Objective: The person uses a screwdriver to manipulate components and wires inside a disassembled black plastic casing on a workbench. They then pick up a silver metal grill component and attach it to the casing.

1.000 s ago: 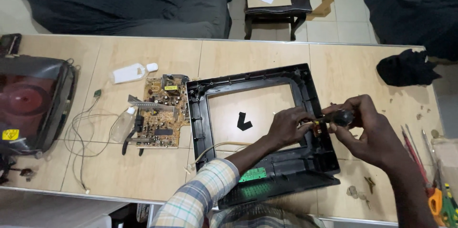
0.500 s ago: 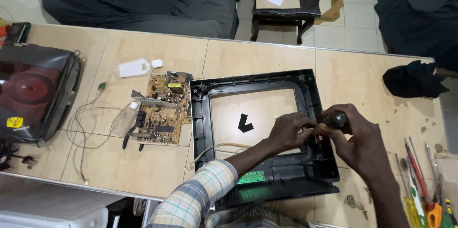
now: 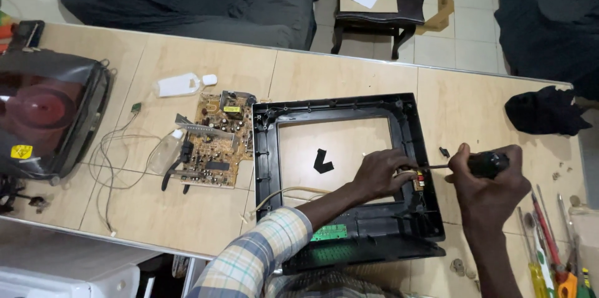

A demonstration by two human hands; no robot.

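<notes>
Wooden tabletop (image 3: 187, 223) carries a picture tube (image 3: 43, 114) at far left, then a circuit board (image 3: 215, 139) laid flat. Right of it lies a black frame (image 3: 265, 148). The left hand (image 3: 380, 173) pinches a small part at its right rail, steadying it; the right hand (image 3: 486, 182) is wrapped around a screwdriver (image 3: 465, 164) aimed there.

Bare tabletop (image 3: 349, 76) lies open behind the black frame (image 3: 265, 148). To its left the circuit board (image 3: 215, 139) and loose wires (image 3: 115, 154) crowd the way; right, a black cloth (image 3: 543, 111) and screwdrivers (image 3: 549, 235) block the edge.
</notes>
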